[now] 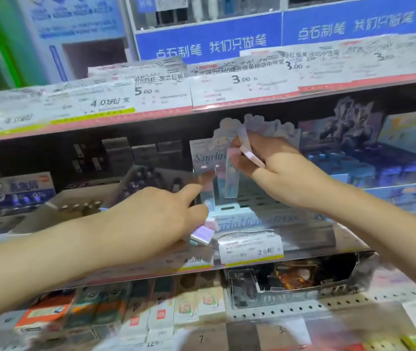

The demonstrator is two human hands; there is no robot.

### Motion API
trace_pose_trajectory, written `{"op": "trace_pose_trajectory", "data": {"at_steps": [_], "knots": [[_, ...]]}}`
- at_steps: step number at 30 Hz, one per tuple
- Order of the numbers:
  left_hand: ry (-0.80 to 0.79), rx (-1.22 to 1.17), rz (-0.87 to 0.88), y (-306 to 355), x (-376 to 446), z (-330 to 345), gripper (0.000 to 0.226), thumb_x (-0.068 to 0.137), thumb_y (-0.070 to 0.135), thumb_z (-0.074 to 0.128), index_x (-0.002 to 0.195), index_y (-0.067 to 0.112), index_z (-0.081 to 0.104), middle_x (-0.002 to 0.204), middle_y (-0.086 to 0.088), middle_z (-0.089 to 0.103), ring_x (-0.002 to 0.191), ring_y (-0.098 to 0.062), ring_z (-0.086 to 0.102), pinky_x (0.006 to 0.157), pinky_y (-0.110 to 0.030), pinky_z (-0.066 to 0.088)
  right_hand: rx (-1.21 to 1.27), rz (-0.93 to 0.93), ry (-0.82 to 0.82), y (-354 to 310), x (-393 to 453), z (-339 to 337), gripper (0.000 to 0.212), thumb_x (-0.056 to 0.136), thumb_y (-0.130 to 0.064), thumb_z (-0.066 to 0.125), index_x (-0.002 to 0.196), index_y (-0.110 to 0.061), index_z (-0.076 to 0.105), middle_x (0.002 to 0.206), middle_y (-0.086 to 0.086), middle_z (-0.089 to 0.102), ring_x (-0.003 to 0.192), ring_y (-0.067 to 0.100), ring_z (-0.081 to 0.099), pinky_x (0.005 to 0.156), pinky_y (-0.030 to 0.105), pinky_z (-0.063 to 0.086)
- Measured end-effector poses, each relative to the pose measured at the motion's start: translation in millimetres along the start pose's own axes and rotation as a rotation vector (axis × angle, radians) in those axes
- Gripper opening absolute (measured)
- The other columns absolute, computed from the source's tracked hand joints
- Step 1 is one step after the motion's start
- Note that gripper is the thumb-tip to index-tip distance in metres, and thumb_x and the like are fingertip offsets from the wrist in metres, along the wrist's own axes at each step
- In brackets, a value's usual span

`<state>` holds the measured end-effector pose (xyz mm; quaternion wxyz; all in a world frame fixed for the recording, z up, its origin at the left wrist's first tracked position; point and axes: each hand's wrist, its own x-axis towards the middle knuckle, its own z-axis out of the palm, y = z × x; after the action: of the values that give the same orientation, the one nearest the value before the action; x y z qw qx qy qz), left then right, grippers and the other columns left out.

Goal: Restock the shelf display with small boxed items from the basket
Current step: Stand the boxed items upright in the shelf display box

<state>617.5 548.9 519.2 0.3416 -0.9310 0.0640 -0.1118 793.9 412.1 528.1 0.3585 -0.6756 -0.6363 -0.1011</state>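
Note:
A pastel cartoon display stand [272, 221] sits on the middle shelf, with a scalloped header card and two slim boxes [232, 178] standing upright in its left slots. My left hand [161, 214] is at the stand's front left corner, index finger stretched toward those boxes, and it holds a few small pastel boxes [203, 234] under the palm. My right hand [275, 165] is raised in front of the header card, pinching small pink boxes [252, 154] between thumb and fingers. The basket is out of view.
The shelf rail [252, 247] carries paper price tags in front of the stand. A blue product tray [369, 171] stands to the right and dark boxes [125, 153] to the left. Below are rows of small boxes [156, 317] and a dark display carton [298, 277].

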Motion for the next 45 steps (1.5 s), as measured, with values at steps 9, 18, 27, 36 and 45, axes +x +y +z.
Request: {"op": "trace_pose_trajectory", "data": {"at_steps": [9, 18, 27, 36, 45], "knots": [[0.080, -0.040, 0.038, 0, 1, -4, 0.026, 0.049, 0.011, 0.049, 0.075, 0.011, 0.048, 0.087, -0.024, 0.066, 0.028, -0.021, 0.019, 0.034, -0.018, 0.009, -0.079, 0.010, -0.065, -5, 2, 13, 0.031, 0.095, -0.030, 0.042, 0.068, -0.037, 0.030, 0.063, -0.012, 0.040, 0.063, 0.015, 0.046, 0.061, 0.032, 0.036], [0.085, -0.033, 0.046, -2, 0, -4, 0.023, 0.052, 0.017, 0.050, 0.074, 0.014, 0.052, 0.098, -0.024, 0.067, 0.030, -0.022, 0.019, 0.037, -0.017, 0.014, -0.127, -0.065, -0.023, 2, -7, 24, 0.027, 0.087, -0.013, 0.050, 0.113, -0.018, 0.041, 0.089, 0.010, 0.067, 0.075, 0.032, 0.060, 0.066, 0.040, 0.050], [0.043, -0.039, 0.005, -5, -1, 0, 0.058, 0.047, 0.025, 0.081, 0.081, 0.019, 0.034, 0.098, -0.020, 0.067, 0.028, -0.021, 0.037, 0.034, -0.019, 0.019, -0.090, -0.098, -0.075, 4, -11, 24, 0.016, 0.088, -0.018, 0.051, 0.093, -0.019, 0.036, 0.082, 0.008, 0.064, 0.073, 0.030, 0.058, 0.062, 0.039, 0.046], [0.041, -0.155, -0.011, -1, -2, -7, 0.032, 0.061, 0.030, 0.077, 0.079, 0.017, 0.053, 0.086, -0.011, 0.065, 0.032, -0.017, 0.041, 0.032, -0.021, 0.030, 0.000, -0.037, -0.205, 1, -7, 8, 0.015, 0.092, -0.033, 0.044, 0.090, -0.018, 0.042, 0.089, 0.010, 0.063, 0.081, 0.029, 0.058, 0.073, 0.046, 0.049], [0.186, -0.390, -0.072, 7, 0, -23, 0.015, 0.075, 0.022, 0.048, 0.088, 0.019, 0.052, 0.104, 0.002, 0.060, 0.053, -0.019, 0.055, 0.041, -0.024, 0.040, 0.543, 0.244, -0.281, -7, -12, -17, 0.025, 0.084, -0.035, 0.055, 0.077, -0.012, 0.064, 0.051, -0.010, 0.054, 0.041, 0.003, 0.034, 0.043, 0.010, 0.029]]}}
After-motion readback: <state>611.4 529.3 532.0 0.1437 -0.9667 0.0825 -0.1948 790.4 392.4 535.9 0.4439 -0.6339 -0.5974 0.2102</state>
